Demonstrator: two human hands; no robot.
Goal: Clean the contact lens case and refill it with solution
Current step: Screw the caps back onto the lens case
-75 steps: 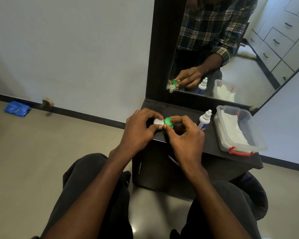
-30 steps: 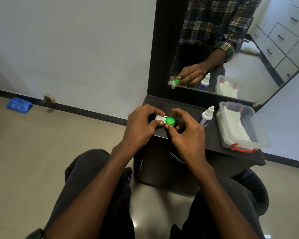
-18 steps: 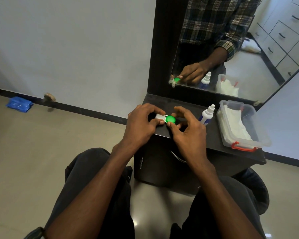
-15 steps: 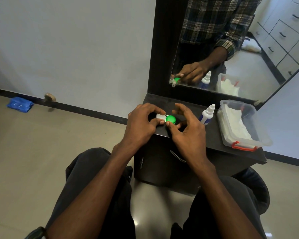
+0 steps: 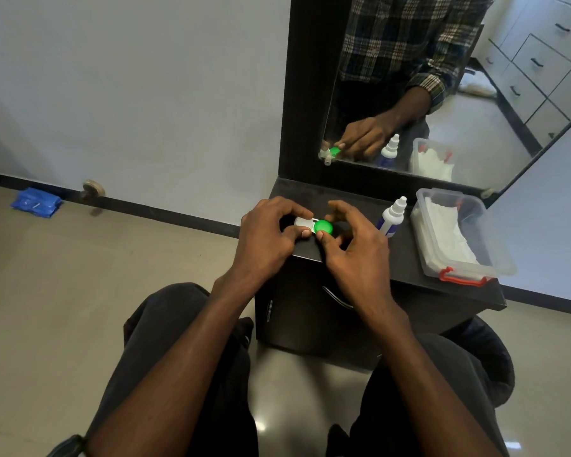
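A contact lens case point(image 5: 305, 222) lies on the dark cabinet top point(image 5: 406, 258), near its front left corner. It has a white end on the left and a green round cap point(image 5: 323, 227) on the right. My left hand point(image 5: 267, 239) grips the white end between thumb and curled fingers. The thumb and fingers of my right hand point(image 5: 353, 239) curl round the green cap and pinch it. A white solution bottle point(image 5: 391, 217) with a blue label stands upright just right of my right hand.
A clear plastic box point(image 5: 475, 268) with white tissues and a red latch sits at the right end of the cabinet top. A mirror point(image 5: 442, 94) rises behind it. A blue packet point(image 5: 35, 202) lies on the floor at the far left.
Both hands stay on the case in the same place. My right fingers have shifted around the green cap, spreading and closing, while my left hand keeps its grip.
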